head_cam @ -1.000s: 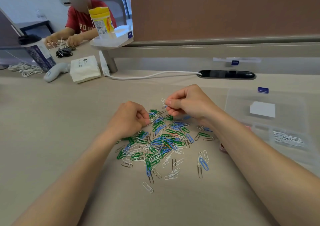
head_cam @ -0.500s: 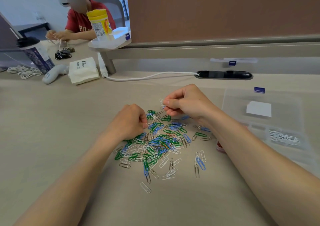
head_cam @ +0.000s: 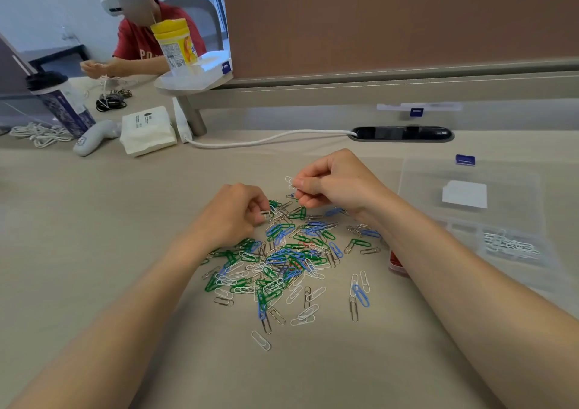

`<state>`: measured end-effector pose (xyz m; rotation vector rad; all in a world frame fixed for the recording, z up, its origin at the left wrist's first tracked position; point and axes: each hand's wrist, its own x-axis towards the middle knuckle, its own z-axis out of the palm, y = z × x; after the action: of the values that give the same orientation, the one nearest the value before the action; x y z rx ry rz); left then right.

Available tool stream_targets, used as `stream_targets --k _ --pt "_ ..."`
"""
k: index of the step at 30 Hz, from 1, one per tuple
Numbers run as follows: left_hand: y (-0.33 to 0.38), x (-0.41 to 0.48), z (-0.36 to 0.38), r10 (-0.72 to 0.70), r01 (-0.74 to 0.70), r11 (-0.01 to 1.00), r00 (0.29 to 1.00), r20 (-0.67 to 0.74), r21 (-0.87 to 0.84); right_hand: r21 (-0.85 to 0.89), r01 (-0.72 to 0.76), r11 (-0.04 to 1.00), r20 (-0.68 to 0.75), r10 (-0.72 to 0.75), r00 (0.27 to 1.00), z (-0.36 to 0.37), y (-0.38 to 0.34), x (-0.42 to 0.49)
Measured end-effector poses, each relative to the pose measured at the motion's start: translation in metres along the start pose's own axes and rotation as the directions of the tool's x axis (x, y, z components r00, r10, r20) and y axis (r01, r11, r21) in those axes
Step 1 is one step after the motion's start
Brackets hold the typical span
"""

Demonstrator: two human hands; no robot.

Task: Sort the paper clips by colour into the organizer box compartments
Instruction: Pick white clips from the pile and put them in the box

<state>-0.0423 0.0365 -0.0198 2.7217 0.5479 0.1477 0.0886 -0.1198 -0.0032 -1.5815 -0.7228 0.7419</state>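
Observation:
A heap of green, blue, white, silver and red paper clips (head_cam: 291,258) lies on the beige desk in front of me. My left hand (head_cam: 232,214) is curled at the heap's left edge and pinches a white clip between thumb and fingertips. Above the far edge of the heap, my right hand (head_cam: 332,183) pinches a few white clips (head_cam: 289,182) that stick out past its fingers. The clear organizer box (head_cam: 470,217) stands at the right, its lid open; one compartment holds white clips (head_cam: 507,245), and red ones (head_cam: 396,259) show by my right forearm.
A white cable (head_cam: 266,139) runs to a black desk socket (head_cam: 402,133) behind the heap. At the far left are a tissue pack (head_cam: 147,129), a grey controller (head_cam: 94,137) and a dark cup (head_cam: 62,104). Another person sits beyond the divider (head_cam: 391,23).
My left hand has closed its fingertips on a white clip at the heap's edge. My right hand stays raised with its white clips, hardly moving.

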Motion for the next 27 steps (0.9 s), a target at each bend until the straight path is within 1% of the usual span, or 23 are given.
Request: stream_targets --k 2,6,8,13,20,23,27 --pt "0.0 0.008 0.0 0.053 -0.053 0.999 0.998 -0.037 -0.001 0.002 0.0 1.0 -0.001 0.0 1.0 0.0 0.0 0.001" --pt "0.001 0.018 0.002 0.134 -0.137 0.986 0.991 0.027 0.099 0.001 0.0 1.0 -0.002 0.0 1.0 -0.003 -0.001 0.002" --pt "0.002 0.021 0.003 0.163 -0.167 0.979 0.985 0.049 0.118 0.001 -0.003 1.0 -0.01 0.003 1.0 -0.005 0.0 0.002" --pt "0.005 0.026 0.002 0.173 -0.183 0.968 0.982 0.075 0.173 0.001 -0.003 1.0 -0.013 0.003 1.0 -0.006 0.0 0.003" --pt "0.006 0.028 0.0 0.211 -0.231 0.954 0.97 0.117 0.192 -0.003 -0.004 1.0 -0.013 0.004 1.0 -0.006 -0.001 0.004" --pt "0.006 0.027 0.0 0.219 -0.238 0.955 0.968 0.12 0.18 -0.003 -0.008 1.0 -0.009 0.008 1.0 -0.006 -0.002 0.003" --pt "0.001 0.025 0.001 0.198 -0.214 0.966 0.974 0.113 0.143 0.006 -0.018 1.0 -0.011 0.018 1.0 -0.006 -0.003 0.002"
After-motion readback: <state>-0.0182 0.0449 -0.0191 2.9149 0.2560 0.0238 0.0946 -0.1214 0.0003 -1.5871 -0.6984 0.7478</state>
